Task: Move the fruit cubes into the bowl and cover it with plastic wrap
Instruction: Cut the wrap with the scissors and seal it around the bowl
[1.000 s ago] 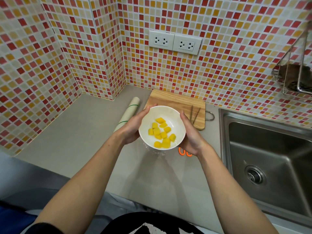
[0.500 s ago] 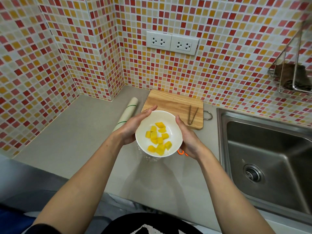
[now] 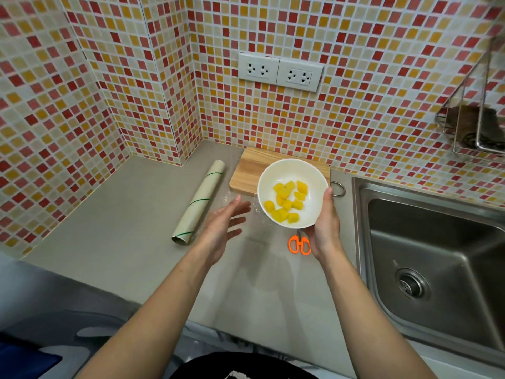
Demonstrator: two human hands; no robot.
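A white bowl (image 3: pixel 295 170) holds several yellow fruit cubes (image 3: pixel 287 202). My right hand (image 3: pixel 325 222) grips the bowl from its right and lower side, holding it tilted above the counter in front of the wooden cutting board (image 3: pixel 251 170). My left hand (image 3: pixel 221 228) hovers just left of the bowl, fingers spread, holding nothing. A roll of plastic wrap (image 3: pixel 199 206) lies on the counter to the left. A thin clear sheet of wrap (image 3: pixel 262 242) lies on the counter under the bowl, hard to make out.
Orange-handled scissors (image 3: pixel 299 244) lie on the grey counter (image 3: pixel 123 228) under my right wrist. A steel sink (image 3: pixel 437 255) is at the right. Tiled walls close the back and left, with wall sockets (image 3: pixel 280 71) and a wire rack (image 3: pixel 478 127) at the upper right.
My left hand has let go of the bowl and pulled away to the left. My right hand alone now holds the bowl, moved right and farther back over the board's front edge.
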